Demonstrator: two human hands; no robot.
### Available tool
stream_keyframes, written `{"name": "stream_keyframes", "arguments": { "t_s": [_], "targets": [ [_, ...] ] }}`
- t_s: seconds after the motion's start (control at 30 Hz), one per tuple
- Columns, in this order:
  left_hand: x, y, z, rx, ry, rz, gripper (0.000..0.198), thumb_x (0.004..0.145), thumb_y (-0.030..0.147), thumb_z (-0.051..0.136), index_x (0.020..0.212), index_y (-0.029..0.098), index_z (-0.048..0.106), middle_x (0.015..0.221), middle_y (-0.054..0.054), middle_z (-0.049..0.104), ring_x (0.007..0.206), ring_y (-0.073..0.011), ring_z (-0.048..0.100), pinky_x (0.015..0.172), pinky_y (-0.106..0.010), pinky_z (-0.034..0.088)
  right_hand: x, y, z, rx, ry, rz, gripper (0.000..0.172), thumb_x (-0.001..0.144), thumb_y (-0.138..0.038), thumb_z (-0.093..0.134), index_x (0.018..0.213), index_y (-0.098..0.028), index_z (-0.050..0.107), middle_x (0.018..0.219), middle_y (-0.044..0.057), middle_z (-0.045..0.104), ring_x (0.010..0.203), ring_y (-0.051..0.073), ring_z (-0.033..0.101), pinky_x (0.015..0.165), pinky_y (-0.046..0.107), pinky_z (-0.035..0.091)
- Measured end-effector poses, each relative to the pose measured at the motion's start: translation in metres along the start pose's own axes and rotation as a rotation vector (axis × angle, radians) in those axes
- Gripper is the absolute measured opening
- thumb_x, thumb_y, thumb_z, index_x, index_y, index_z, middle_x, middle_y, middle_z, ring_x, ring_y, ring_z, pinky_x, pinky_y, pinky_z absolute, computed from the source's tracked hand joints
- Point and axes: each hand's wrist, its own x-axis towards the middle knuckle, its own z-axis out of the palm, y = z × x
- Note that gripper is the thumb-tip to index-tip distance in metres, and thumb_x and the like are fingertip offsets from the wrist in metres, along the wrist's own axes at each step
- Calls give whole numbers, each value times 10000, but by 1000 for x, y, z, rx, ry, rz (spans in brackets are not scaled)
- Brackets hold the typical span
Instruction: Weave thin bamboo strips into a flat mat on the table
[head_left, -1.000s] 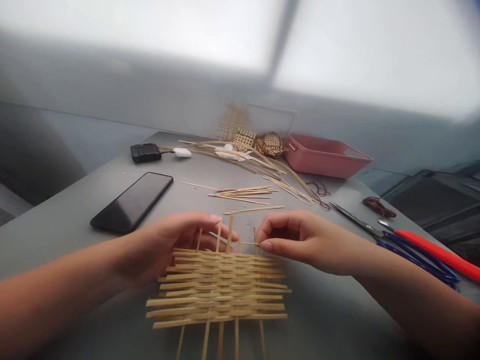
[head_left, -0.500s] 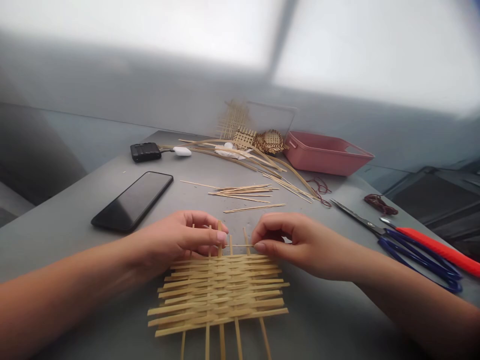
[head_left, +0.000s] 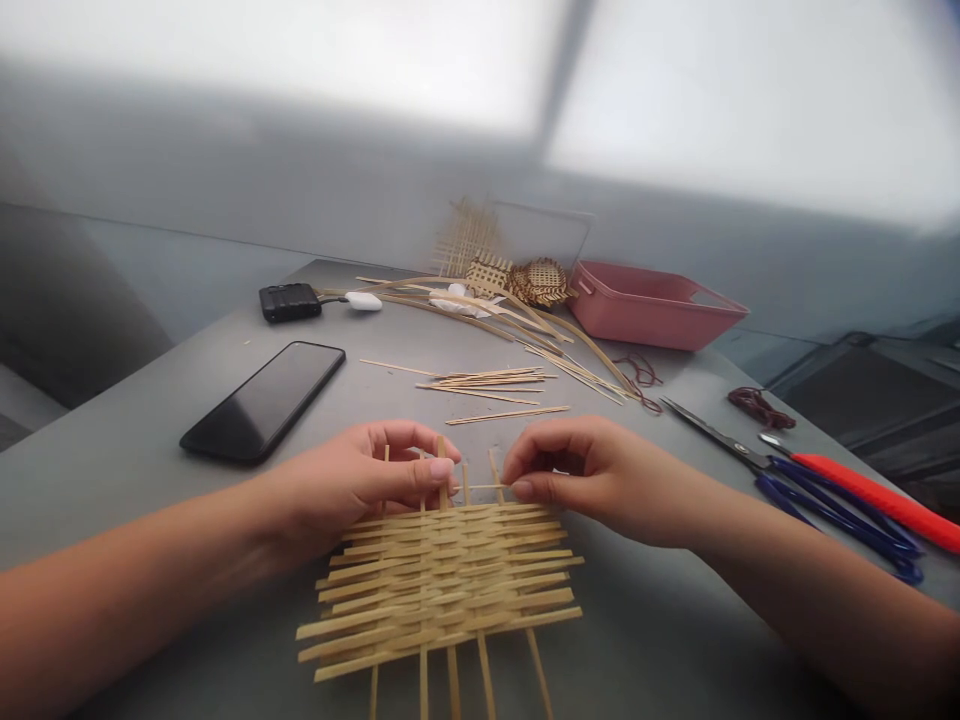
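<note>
In front of me lies a woven mat of pale bamboo strips, its upright strips sticking out past the top and bottom edges. A thin bamboo strip runs crosswise just above the weave, among the upright ends. My left hand pinches at the strip's left side, thumb against an upright; the strip's far left part is hidden behind the fingers. With thumb and forefinger my right hand grips the right end of the same strip.
Loose thin strips lie beyond the mat. A phone is at left, a black power bank behind it. Right are scissors, a red-handled tool and brown cord. Woven pieces and a pink basket stand behind.
The mat has turned slightly and its lower edge has shifted a little to the right. Both hands keep their pinch, and the thin strip has risen slightly with them.
</note>
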Motion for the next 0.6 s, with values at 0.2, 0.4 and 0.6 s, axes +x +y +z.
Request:
{"name": "stream_keyframes", "arguments": {
  "t_s": [0.2,0.4,0.6],
  "targets": [
    [0,-2,0,-21,-12,14,303,675,376,889,831,197,700,712,20,689,586,-80,577,554,-162,454,2,6,1,115,33,13,148,798,-306,699,844,-187,623,784,2,608,737,149,550,677,290,454],
    [-1,-2,1,-25,2,-7,311,670,379,895,840,206,701,690,36,682,537,-65,564,494,-146,425,3,8,1,134,42,-6,147,797,-298,706,818,-188,611,783,-4,606,733,141,550,678,287,454],
    [-1,-1,3,-18,-8,-25,314,671,381,894,836,200,698,666,34,680,529,-64,562,480,-141,403,2,6,2,168,15,-6,170,796,-306,718,806,-180,605,748,-11,588,696,128,532,642,269,440]
  ]
}}
